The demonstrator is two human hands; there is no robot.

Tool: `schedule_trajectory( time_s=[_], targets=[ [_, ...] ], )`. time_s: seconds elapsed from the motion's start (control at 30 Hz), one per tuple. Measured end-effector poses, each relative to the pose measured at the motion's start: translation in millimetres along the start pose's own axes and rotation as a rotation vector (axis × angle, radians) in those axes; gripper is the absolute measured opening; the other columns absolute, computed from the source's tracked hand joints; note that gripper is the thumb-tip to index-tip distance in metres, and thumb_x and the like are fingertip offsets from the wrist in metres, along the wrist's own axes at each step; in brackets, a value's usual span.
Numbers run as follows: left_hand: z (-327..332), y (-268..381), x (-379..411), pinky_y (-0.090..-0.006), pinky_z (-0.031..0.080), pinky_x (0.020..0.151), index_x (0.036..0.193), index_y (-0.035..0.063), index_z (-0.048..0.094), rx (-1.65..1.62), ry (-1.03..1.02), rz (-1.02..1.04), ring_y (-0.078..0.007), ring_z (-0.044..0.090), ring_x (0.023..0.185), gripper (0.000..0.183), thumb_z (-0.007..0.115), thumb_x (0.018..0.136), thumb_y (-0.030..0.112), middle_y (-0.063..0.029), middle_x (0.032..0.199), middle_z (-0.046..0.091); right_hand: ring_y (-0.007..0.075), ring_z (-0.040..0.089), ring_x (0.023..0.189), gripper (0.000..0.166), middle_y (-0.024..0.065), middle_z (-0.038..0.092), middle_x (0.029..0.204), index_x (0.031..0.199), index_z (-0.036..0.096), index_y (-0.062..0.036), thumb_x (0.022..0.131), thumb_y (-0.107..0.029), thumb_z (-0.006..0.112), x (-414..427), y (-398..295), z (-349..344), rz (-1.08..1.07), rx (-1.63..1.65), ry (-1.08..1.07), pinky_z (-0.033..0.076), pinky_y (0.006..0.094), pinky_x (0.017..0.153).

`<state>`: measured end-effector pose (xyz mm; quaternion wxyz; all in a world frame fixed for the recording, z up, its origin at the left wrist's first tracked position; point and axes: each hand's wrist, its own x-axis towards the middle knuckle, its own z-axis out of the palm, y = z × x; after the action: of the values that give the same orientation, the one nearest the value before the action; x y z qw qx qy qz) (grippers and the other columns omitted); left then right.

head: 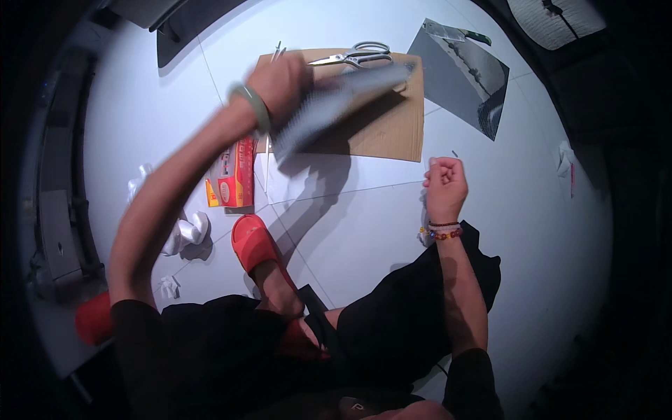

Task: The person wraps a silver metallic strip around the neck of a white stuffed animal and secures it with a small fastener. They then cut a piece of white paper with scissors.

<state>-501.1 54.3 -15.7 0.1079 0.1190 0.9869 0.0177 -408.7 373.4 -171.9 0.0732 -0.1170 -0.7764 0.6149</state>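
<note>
My left hand (281, 86), a pale green bangle on its wrist, grips a flat grey sheet (336, 107) by its left end. Both hand and sheet are blurred. The sheet hangs tilted over a brown cardboard piece (391, 139) and casts a shadow on it. Silver kitchen scissors (362, 55) lie at the cardboard's far edge, just beyond the sheet. My right hand (446, 186) is apart from the cardboard, over the floor at its near right. Its fingers are curled in, with nothing visible in them. A small dark scrap (454, 154) lies just past its fingertips.
A cleaver (446, 32) with a dark handle rests on a grey printed mat (446, 79) at the far right. Left of the cardboard is a red and yellow box (231, 181). Crumpled white plastic (186, 233) and a red slipper (254, 241) on my foot are nearer.
</note>
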Motion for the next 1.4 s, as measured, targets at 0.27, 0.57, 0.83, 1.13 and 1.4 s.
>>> schedule_trajectory(
  time_s=[0.27,0.57,0.83,1.13,1.4],
  targets=[
    [20.7,58.6,-82.5,-0.0414,0.051,0.080,0.105,0.0036,0.061,0.116,0.310,0.438,-0.0298,0.060,0.094,0.018,0.062,0.086,0.006,-0.0128,0.105,0.057,0.0263,0.064,0.086,0.036,0.0115,0.066,0.098,0.110,0.063,-0.0057,0.079,-0.003,0.081,-6.4,-48.9,-18.5,-0.841,-0.336,-0.001,0.053,0.0361,0.075],
    [213.6,92.3,-153.4,-0.0384,0.047,0.083,0.109,0.0042,0.059,-0.017,0.047,0.425,-0.0280,0.055,0.101,0.023,0.060,0.087,0.010,-0.0133,0.114,0.056,0.0282,0.051,0.131,0.048,0.0076,0.060,0.136,0.121,0.069,-0.0130,0.076,-0.017,0.086,-7.7,5.5,20.5,-1.032,-0.924,-0.729,0.041,0.0415,0.113],
    [219.0,44.9,-144.8,-0.0373,0.050,0.086,0.116,0.0068,0.064,-0.284,0.242,0.298,-0.0280,0.057,0.100,0.033,0.065,0.084,0.000,-0.0119,0.107,0.060,0.0231,0.057,0.100,0.034,0.0067,0.063,0.106,0.101,0.069,-0.0088,0.078,-0.027,0.086,-10.9,-10.1,25.1,-0.731,-0.780,-0.989,0.048,0.0350,0.089],
    [229.4,40.7,-147.9,-0.0367,0.052,0.077,0.105,0.0073,0.071,-0.539,0.402,0.163,-0.0270,0.058,0.091,0.024,0.075,0.083,0.000,-0.0077,0.092,0.063,0.0212,0.059,0.081,0.012,0.0021,0.062,0.080,0.079,0.069,-0.0100,0.081,-0.016,0.079,-22.0,4.9,20.2,-0.720,-0.700,-0.881,0.047,0.0356,0.073],
    [221.0,53.9,-136.1,-0.0374,0.050,0.078,0.090,0.0057,0.073,-0.714,0.291,-0.144,-0.0281,0.061,0.086,0.009,0.078,0.083,0.007,-0.0086,0.085,0.066,0.0221,0.061,0.083,0.011,0.0025,0.065,0.081,0.082,0.074,-0.0123,0.087,-0.021,0.076,-14.0,9.4,24.4,-0.549,-0.725,-0.699,0.046,0.0366,0.078]
  ],
)
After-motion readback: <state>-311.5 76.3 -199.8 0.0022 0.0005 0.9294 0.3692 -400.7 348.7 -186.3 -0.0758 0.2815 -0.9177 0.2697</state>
